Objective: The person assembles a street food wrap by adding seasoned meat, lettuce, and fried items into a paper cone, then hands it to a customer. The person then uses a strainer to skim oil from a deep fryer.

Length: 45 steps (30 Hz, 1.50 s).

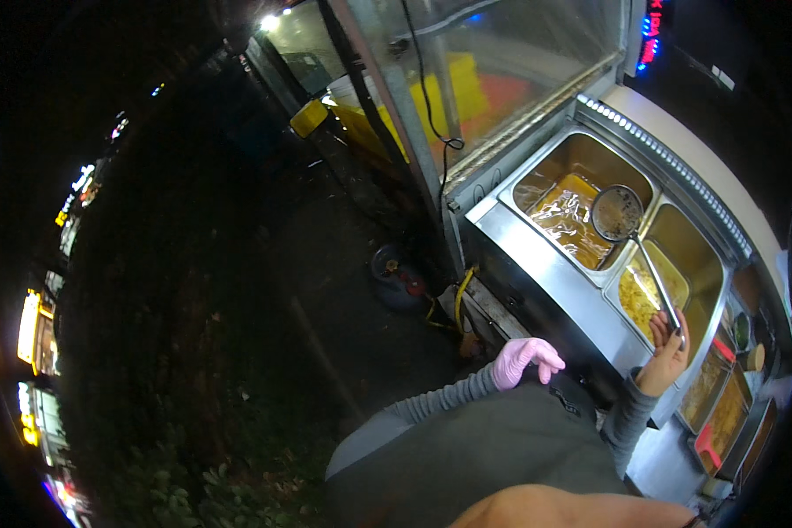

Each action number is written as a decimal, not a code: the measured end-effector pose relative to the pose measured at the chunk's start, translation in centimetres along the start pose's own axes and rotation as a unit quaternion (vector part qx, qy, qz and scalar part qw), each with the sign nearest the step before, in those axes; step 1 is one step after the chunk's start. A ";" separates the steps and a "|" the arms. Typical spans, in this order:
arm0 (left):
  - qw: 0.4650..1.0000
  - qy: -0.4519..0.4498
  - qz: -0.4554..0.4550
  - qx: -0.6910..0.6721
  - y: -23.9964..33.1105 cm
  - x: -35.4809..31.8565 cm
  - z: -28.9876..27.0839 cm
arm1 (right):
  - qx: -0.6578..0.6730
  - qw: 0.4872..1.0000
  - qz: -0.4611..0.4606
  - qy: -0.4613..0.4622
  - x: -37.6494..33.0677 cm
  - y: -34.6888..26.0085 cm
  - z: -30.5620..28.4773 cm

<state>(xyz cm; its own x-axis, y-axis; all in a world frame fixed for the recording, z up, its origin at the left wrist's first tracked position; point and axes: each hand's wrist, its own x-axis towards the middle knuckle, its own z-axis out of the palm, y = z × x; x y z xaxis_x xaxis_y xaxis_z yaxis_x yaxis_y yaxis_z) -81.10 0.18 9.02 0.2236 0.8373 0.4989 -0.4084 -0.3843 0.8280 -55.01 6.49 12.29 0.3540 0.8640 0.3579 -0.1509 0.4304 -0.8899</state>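
My right hand (666,359), bare, grips the dark end of a long-handled round skimmer (617,213). The skimmer's bowl hangs over the divider between two deep steel wells, above the right side of the frying oil (561,216). Its handle crosses the second well, where a pile of pale yellow fried bits (642,283) lies. My left hand (526,362), in a pink glove, is held in front of my dark apron near the counter's front edge. Its fingers are curled in together, and nothing shows in them.
Right of the wells stand food trays (726,418) with red-handled tools. A steel ledge (546,268) runs along the front. Behind the fryer rises a clear panel (519,79) with a hanging black cable. A yellow hose (460,304) hangs below at the left.
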 end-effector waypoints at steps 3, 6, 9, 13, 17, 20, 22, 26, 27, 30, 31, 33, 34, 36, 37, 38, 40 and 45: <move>1.000 0.009 -0.002 0.006 0.3 -0.3 0.2 | 0.011 1.000 0.009 0.006 0.2 0.2 0.0; 0.997 0.042 -0.042 0.042 0.6 -0.9 0.3 | 0.005 1.000 0.005 0.008 0.0 -0.2 0.4; 0.994 0.040 -0.061 0.079 0.5 -1.5 0.0 | -0.001 1.000 -0.014 0.003 -0.1 -0.9 1.0; 0.996 0.058 -0.040 0.057 0.1 -1.9 0.0 | 0.021 1.000 -0.010 -0.001 -0.1 -1.9 1.8; 0.996 0.073 -0.025 0.039 0.1 -2.0 0.2 | 0.013 1.000 -0.009 -0.001 -0.2 -2.4 2.3; 0.996 0.060 -0.036 0.047 0.2 -2.0 0.1 | 0.013 1.000 -0.009 0.005 -0.3 -2.3 2.3; 0.996 0.054 -0.052 0.047 0.3 -2.0 0.1 | 0.017 1.000 -0.013 0.001 -0.4 -2.3 2.3; 0.995 0.061 -0.070 0.024 0.1 -2.0 0.0 | 0.012 1.000 -0.007 0.008 -0.4 -2.2 2.3; 0.995 0.059 -0.072 0.025 0.1 -2.0 0.0 | 0.014 1.000 -0.010 0.006 -0.4 -2.2 2.3; 0.995 0.055 -0.072 0.038 0.0 -2.0 -0.2 | 0.004 1.000 -0.017 0.001 -0.3 -2.2 2.3; 0.995 0.057 -0.067 0.048 0.0 -2.0 -0.2 | 0.004 1.000 -0.017 0.001 -0.2 -2.2 2.3; 0.995 0.053 -0.072 0.041 -0.1 -1.9 -0.2 | 0.005 1.000 -0.014 0.003 -0.2 -2.2 2.3; 0.995 0.054 -0.073 0.040 -0.1 -1.8 -0.2 | 0.003 1.000 -0.019 0.000 -0.1 -2.2 2.3; 0.996 0.052 -0.065 0.041 -0.3 -1.7 -0.2 | 0.001 1.000 -0.017 0.004 -0.1 -2.3 2.3; 0.996 0.052 -0.062 0.048 -0.3 -1.7 -0.2 | -0.003 1.000 -0.021 0.001 -0.1 -2.3 2.3; 0.996 0.052 -0.063 0.041 -0.3 -1.7 -0.3 | -0.007 1.000 -0.019 0.001 -0.1 -2.3 2.3; 0.996 0.049 -0.065 0.039 -0.3 -1.6 -0.3 | -0.011 1.000 -0.018 0.002 0.0 -2.4 2.2; 0.998 0.050 -0.024 0.016 -0.4 -1.2 -0.2 | -0.006 1.000 -0.020 0.002 0.1 -2.3 2.3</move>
<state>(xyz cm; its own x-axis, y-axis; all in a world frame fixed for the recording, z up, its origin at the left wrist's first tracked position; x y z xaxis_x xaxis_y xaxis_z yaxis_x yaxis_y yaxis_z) -81.36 -0.55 8.04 0.1518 0.8888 0.4325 -0.3710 -0.3544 0.8584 -56.73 6.19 14.98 0.3631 0.8454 0.3917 -0.1258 0.4610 -0.8784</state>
